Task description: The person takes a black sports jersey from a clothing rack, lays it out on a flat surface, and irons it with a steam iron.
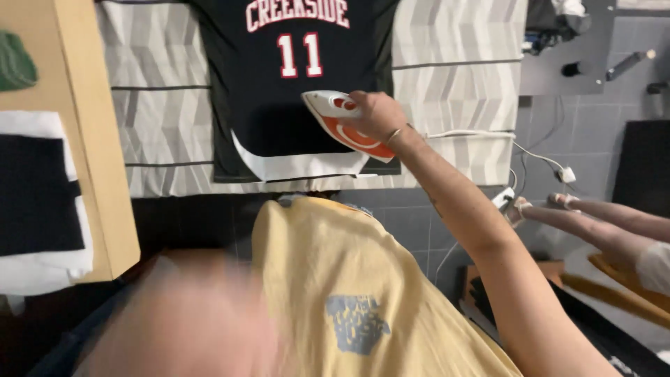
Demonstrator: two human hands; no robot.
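Note:
My right hand grips the handle of a white and orange iron. The iron rests on the lower right part of a black jersey with white and red trim, which lies flat on the ironing board. The board has a grey patterned cover. A large blurred skin-coloured shape at the lower left may be my left arm or hand; its fingers cannot be made out. I wear a yellow shirt with a blue print.
The iron's white cord runs right to a plug over the grey tiled floor. A wooden table on the left carries folded black and white cloth and a green item. Another person's legs stretch in from the right.

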